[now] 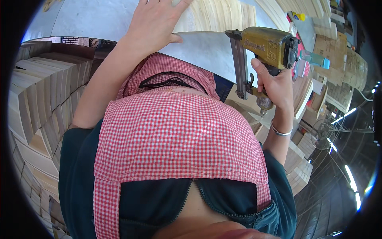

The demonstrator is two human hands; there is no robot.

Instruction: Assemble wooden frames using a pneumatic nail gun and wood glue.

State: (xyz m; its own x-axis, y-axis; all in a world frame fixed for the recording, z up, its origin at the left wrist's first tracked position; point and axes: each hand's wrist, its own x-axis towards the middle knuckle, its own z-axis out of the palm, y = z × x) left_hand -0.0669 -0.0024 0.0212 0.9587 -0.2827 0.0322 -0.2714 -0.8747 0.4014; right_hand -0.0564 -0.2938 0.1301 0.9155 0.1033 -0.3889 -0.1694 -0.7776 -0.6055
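Observation:
My left hand (155, 20) reaches over the pale work table (203, 47) with fingers stretched and thumb apart, beside a light wooden panel (219, 16) made of strips. The upper picture edge cuts off its fingertips, so whether they press on the panel is hidden. On the right, my right hand (278, 87) is wrapped round the grip of a worn yellow and black pneumatic nail gun (264, 42). The gun's long dark magazine stands over the table's near edge, apart from the panel. A trigger shows near my fingers, and a metal air fitting sits below the grip.
Stacks of wooden pieces (47, 91) rise close on my left. More boards (310, 10) lie at the far right, near cardboard (332, 51) and a small yellow object (299, 16). A red-checked apron (179, 131) covers my front, against the table edge.

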